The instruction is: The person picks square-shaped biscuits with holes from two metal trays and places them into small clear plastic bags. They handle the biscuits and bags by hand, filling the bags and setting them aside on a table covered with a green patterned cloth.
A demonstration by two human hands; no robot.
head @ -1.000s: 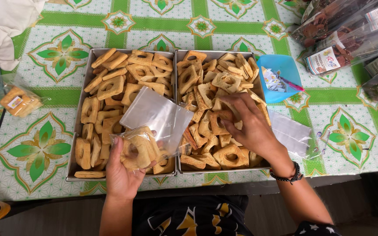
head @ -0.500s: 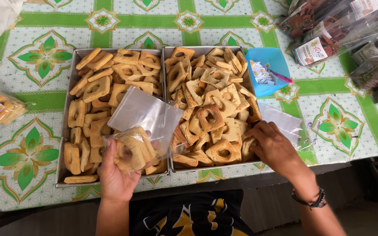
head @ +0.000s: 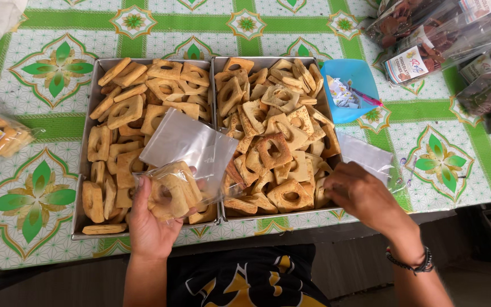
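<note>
Seen from above, nearest the viewer, the left hand point(head: 153, 224) grips a clear plastic bag point(head: 186, 162) already holding a few square biscuits with holes, its open mouth lying up across the trays. The right hand point(head: 365, 196) rests, fingers curled, at the near right corner of the right tray point(head: 218, 65); whether it holds a biscuit cannot be told. The hands are well apart. Beyond them two metal trays sit side by side, touching; the left tray point(head: 95, 85) and its neighbour are both heaped with biscuits point(head: 274, 150). To fill well, it seems wise to keep the bag mouth wide and slide each piece in flat so brittle corners do not snap. Just right of the trays lie empty bags point(head: 365, 153), then a blue tub point(head: 350, 79); farthest, packed goods point(head: 427, 40) on a green patterned tablecloth point(head: 46, 74)
</note>
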